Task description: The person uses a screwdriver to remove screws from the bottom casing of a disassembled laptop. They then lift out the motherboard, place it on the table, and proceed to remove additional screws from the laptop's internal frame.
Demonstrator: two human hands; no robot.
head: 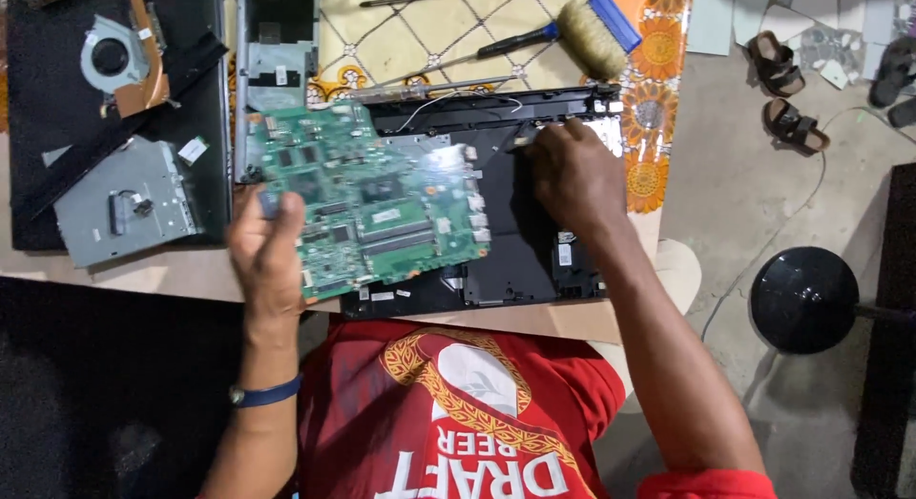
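Observation:
My left hand (267, 251) grips the left edge of a green circuit board (377, 203), holding it tilted above the black laptop base (520, 241). My right hand (572, 175) rests on the base's upper right part, fingers curled near the hinge edge; whether it pinches anything is hidden. The base lies on the table in front of me.
A grey drive casing (124, 203) and a fan part (113, 55) lie on a black panel at the left. A brush (592, 31) and a screwdriver (515, 41) lie at the back. Sandals (782, 89) and a black stool (804, 299) stand on the floor, right.

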